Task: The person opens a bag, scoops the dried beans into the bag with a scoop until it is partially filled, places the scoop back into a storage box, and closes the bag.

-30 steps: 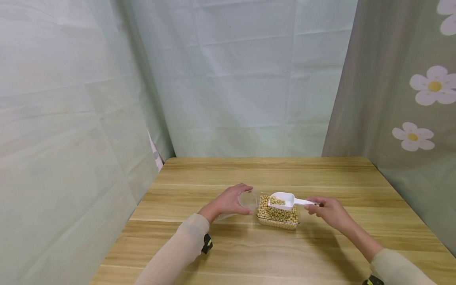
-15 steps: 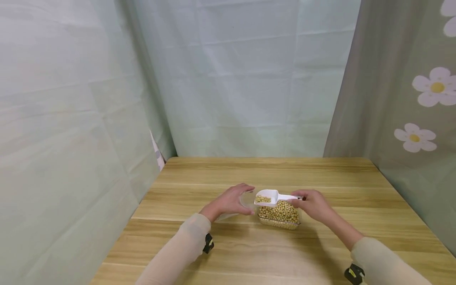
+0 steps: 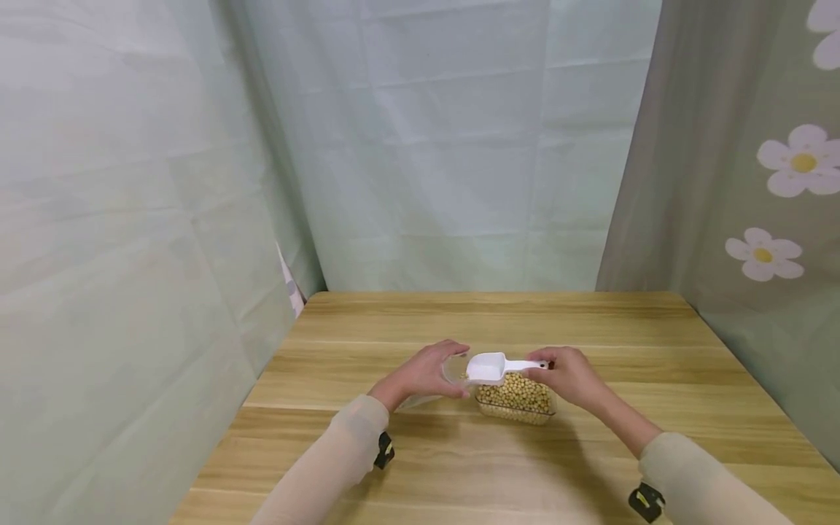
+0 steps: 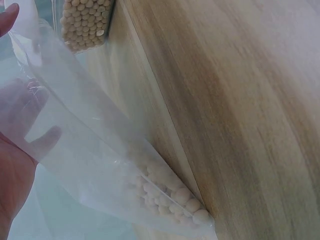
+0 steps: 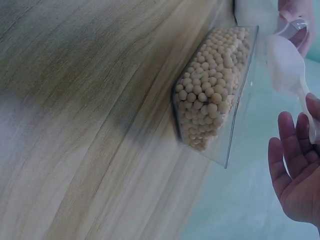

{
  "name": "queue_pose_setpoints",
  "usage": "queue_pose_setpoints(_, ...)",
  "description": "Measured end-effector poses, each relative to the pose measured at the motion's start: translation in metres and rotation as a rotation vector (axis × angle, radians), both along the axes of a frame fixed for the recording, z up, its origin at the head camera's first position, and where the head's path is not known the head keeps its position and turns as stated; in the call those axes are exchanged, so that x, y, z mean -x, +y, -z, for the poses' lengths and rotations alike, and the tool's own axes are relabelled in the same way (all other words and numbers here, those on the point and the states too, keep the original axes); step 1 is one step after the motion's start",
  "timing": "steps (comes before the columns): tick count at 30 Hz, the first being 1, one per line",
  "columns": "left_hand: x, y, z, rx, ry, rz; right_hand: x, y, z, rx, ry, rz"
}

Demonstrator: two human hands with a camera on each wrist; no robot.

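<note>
The left hand holds a clear plastic bag by its mouth, thumb and fingers set apart and curved around the opening. Beans are gathered in the bag's lower end. The right hand pinches the handle of a white scoop between thumb and fingers; in the right wrist view the other fingers are loosely bent. The scoop's bowl is at the bag's mouth, with a few beans visible near its lip. A clear rectangular container, filled with pale yellow beans, stands upright on the wooden worktop, just beside the bag and below the scoop. Both forearms wear light sleeves, with a black device at each wrist. Pale curtains hang behind the worktop; flowers are printed on the right-hand one.
</note>
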State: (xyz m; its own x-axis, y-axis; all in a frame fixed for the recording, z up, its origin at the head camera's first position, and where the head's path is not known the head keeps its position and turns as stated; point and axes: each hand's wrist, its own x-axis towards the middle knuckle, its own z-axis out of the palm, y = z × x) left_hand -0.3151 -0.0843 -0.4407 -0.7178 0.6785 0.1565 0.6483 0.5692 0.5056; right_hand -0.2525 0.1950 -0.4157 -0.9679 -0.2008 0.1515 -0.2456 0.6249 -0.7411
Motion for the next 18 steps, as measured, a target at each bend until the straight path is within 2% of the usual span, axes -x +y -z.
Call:
queue_pose_setpoints(10, 0.002, 0.000, 0.001, 0.009, 0.024, 0.008, -0.005, 0.013, -0.002, 0.015, 0.003, 0.013)
queue_pose_setpoints(18, 0.003, -0.002, 0.004, 0.034, 0.035, 0.004, -0.013, 0.047, 0.008, 0.004, -0.002, 0.044)
